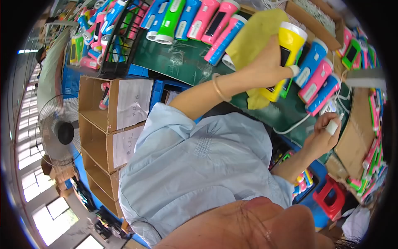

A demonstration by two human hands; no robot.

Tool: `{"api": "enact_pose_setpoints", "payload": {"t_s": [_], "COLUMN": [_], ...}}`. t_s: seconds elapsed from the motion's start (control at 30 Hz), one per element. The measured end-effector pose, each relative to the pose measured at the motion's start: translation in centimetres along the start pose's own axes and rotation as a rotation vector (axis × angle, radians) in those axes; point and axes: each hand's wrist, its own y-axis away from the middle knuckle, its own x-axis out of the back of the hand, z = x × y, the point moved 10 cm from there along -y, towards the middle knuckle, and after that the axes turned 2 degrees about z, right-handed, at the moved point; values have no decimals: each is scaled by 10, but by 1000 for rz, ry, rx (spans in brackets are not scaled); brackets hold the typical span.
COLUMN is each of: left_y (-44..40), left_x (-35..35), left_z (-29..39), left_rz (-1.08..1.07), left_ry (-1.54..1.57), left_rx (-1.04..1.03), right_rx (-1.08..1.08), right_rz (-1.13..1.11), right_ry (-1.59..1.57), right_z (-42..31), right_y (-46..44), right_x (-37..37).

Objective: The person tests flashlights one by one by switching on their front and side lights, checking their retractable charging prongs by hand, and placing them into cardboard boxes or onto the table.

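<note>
In the head view my left hand [269, 62] is closed around a yellow flashlight-shaped device [292, 36] with a white end ring and a dark panel. Beneath that hand a yellow cloth [253, 35] is spread against the device. White wrapping covers the left thumb tip. My right hand [325, 133], lower right, has its fingers pinched together on a small white piece [341, 117], too small to name surely. White wrapping covers a digit there too. Beside the yellow device lie a blue flashlight [313, 58], a pink flashlight [317, 81] and a blue-and-pink flashlight [325, 95].
Several coloured flashlights line the far side of the green table [166, 60]. A black crate [120, 45] holds more. Cardboard compartments [95, 145] stand at left, near a fan [64, 133]. White cables [290, 128] trail at right, and a red stool [331, 197] sits below.
</note>
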Motion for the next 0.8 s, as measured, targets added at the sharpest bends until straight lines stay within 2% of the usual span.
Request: {"api": "enact_pose_setpoints", "payload": {"t_s": [0.03,0.07,0.1,0.13,0.17,0.2,0.23,0.27,0.3,0.33,0.37,0.4,0.43,0.47,0.5,0.53,0.63,0.67,0.7,0.73,0.77,0.8], "left_y": [-9,-8,-15,-15,-21,-27,-47,-74,-113,-149,-175,-196,-207,-218,-231,-242,-212,-221,-236,-252,-184,-157], "left_x": [-15,-36,-44,-48,-47,-43,-9,22,71,121,179,239,294,301,332,347,323,330,345,328,293,251], "left_z": [-2,4,20,36,37,41,40,29,0,-8,-23,-61,-99,-115,-175,-202,-131,-127,-140,-132,-51,-51], "left_rz": [-26,-37,-81,-110,-76,-33,-28,-26,197,287,640,466,542,344,102,190,295,337,529,407,498,244], "left_ry": [182,142,89,47,-70,-187,-284,-382,-602,-939,-935,-1399,-1191,-1449,-1278,-1347,-1420,-1528,-1503,-1572,-977,-574], "left_rx": [83,138,-96,-333,-412,-489,-427,-362,-323,-131,-412,188,239,187,435,376,356,267,147,17,40,206], "right_rx": [-17,-39,-106,-156,-192,-124,-37,117,114,174,129,106,84,126,170,215,152,80,4,-65,34,127], "right_rz": [-66,-124,-73,49,167,-91,75,333,393,195,334,346,361,351,338,321,-162,-264,-368,-472,-429,-382], "right_ry": [45,93,172,0,-173,-235,-206,-219,-163,-245,-159,-72,10,102,197,288,231,249,275,299,272,245], "right_z": [-6,-5,29,27,24,15,7,-11,-28,-30,-36,-33,-28,-35,-45,-51,-38,-31,-24,-16,-23,-27], "right_y": [4,8,13,16,17,-11,-31,-38,-40,-54,-48,-45,-44,-38,-25,-11,6,11,17,22,19,18], "right_x": [-21,-37,-68,-65,-57,-39,7,43,55,88,91,97,99,78,40,9,-51,-60,-67,-77,-85,-98]}}
